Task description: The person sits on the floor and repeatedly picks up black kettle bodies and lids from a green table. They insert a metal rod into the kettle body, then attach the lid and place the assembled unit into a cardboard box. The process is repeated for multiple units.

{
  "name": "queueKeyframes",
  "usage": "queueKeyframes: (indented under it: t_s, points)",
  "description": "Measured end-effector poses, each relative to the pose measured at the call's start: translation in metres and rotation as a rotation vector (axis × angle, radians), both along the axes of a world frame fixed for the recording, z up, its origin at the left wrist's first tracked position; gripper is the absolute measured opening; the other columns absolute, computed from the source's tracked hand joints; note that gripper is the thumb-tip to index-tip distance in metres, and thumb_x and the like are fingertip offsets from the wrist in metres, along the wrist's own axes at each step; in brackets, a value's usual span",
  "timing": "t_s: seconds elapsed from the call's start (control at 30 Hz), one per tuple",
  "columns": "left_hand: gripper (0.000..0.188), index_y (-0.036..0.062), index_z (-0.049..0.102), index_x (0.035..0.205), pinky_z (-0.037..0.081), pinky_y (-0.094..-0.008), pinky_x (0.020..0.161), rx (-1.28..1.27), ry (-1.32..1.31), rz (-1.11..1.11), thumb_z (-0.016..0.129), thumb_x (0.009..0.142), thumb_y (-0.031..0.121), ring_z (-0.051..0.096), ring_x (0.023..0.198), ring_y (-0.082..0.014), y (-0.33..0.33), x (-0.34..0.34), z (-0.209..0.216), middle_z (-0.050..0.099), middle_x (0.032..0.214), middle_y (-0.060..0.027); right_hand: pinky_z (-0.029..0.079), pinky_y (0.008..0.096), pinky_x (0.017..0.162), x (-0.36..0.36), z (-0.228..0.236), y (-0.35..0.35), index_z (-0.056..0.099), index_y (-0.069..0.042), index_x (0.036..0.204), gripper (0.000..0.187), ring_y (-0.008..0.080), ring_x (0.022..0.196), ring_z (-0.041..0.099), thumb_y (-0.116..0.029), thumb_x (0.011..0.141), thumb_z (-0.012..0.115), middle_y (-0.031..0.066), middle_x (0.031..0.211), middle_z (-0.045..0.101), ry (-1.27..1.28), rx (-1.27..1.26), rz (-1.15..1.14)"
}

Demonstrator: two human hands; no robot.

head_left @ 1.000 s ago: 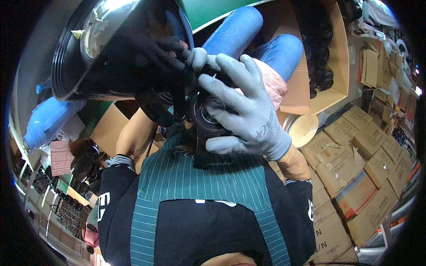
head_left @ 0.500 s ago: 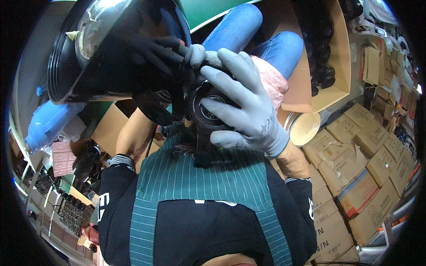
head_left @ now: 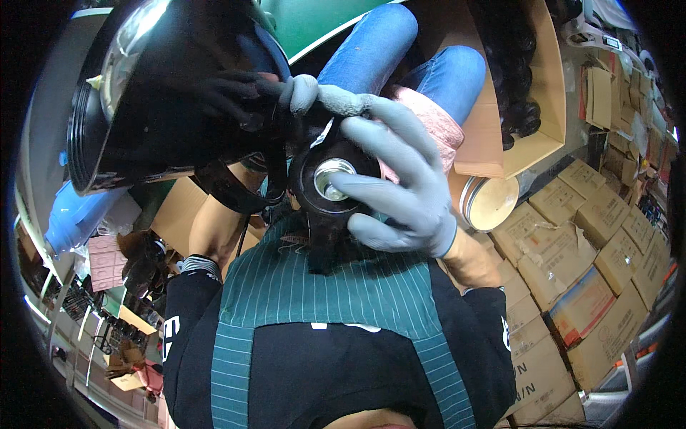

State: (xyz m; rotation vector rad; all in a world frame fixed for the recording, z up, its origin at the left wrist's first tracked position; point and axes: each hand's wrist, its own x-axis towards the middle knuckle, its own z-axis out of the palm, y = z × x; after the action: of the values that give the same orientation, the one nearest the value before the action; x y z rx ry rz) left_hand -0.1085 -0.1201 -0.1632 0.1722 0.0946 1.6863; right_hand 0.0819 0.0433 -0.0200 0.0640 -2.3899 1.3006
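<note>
A large, glossy black rounded vessel (head_left: 179, 93) with a ribbed rim fills the upper left, tilted on its side. At its right side is a black fitting (head_left: 304, 171) with a round opening lined in silvery metal (head_left: 330, 175). My right hand (head_left: 411, 179), in a grey knitted glove, curls over this fitting. One fingertip touches the opening's edge, the thumb lies below, and other fingertips grip the upper part beside the vessel. My left forearm (head_left: 214, 225) reaches up behind the vessel, which hides the left hand. Dark finger reflections show on the glossy surface.
An open cardboard box (head_left: 547, 121) at the upper right holds several black round parts. Taped cartons (head_left: 550, 250) are stacked on the right, beside a round tub (head_left: 493, 202). A blue plastic container (head_left: 75, 214) stands at left. A green surface (head_left: 321, 25) lies beyond my knees.
The black vessel and fitting have shifted slightly left and turned, so the bright metal lining shows more. My right fingers have spread and slid off the middle of the opening toward its edge.
</note>
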Motion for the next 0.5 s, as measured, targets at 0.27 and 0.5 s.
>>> queueKeyframes:
  t_s: [0.27,0.5]
  points:
    - [0.023,0.0299,0.064,0.112,0.021,-0.0622,0.129,0.318,0.107,0.097,0.067,0.104,0.051,0.037,0.153,-0.0412,0.029,0.011,-0.019,0.058,0.150,-0.0154,0.039,0.0598,0.120,0.014,0.026,-0.012,0.070,-0.014,0.134,0.072,0.0516,0.146,0.047,-0.039,0.071,0.094,0.0304,0.159,0.046,-0.368,0.074,-0.111]
    - [0.030,0.0173,0.063,0.112,0.039,-0.0571,0.120,0.114,0.167,0.194,0.061,0.107,0.047,0.048,0.148,-0.0389,0.033,-0.001,0.007,0.048,0.160,-0.0252,0.041,0.0531,0.120,-0.019,0.036,0.011,0.068,-0.009,0.130,0.066,0.0489,0.147,0.046,-0.031,0.074,0.096,0.0312,0.162,0.040,-0.668,-0.046,0.046]
